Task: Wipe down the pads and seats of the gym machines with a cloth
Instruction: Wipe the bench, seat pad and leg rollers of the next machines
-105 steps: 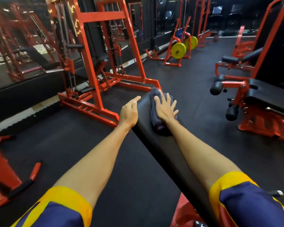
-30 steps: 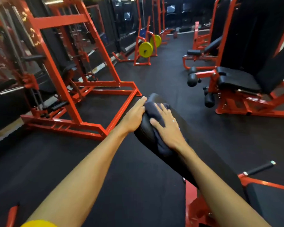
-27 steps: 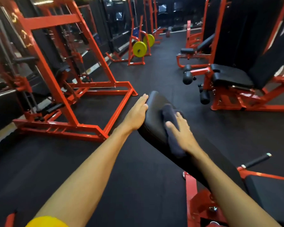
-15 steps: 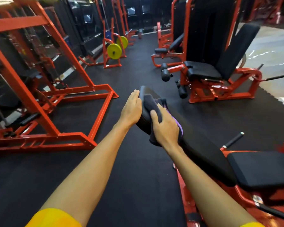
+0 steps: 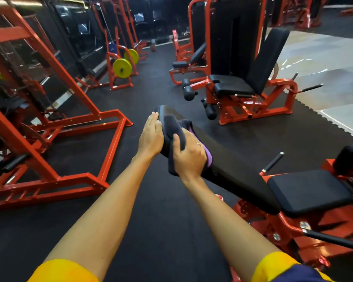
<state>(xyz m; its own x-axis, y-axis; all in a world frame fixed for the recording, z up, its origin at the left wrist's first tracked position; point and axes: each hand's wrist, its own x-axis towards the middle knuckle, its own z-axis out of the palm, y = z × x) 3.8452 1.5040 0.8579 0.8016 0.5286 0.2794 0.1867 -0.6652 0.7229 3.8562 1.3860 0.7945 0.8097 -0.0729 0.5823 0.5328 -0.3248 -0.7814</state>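
Hands meet at the middle of the frame, on the upper end of a long black padded backrest (image 5: 232, 165) that slopes from the lower right toward the centre. From my remote seat I see the dark grey cloth (image 5: 174, 129), purple along its right border, draped over the top and left flank of that pad, just short of its rounded tip.

The right hand (image 5: 190, 157) sits on the near part of the cloth. Its thumb (image 5: 176, 144) curls down over the fabric on the pad's left side and the other fingers wrap over the top, so the cloth is gripped against the padding. A fold of it sticks out beyond the fingertips, and a corner hangs below the heel of the hand.

The left hand (image 5: 151, 135) lies flat against the pad's left edge, fingers straight and close together, tips near the rounded end. It holds nothing. I cannot tell whether it touches the cloth beside it.

At the right a square black seat pad (image 5: 308, 192) adjoins the backrest on a red steel frame (image 5: 273, 224). A red leg machine with a black seat (image 5: 232, 88) stands at upper right, yellow weight plates (image 5: 122, 68) at upper left of centre, and a red rack base (image 5: 102, 143) at left, all on black rubber flooring (image 5: 151, 220).
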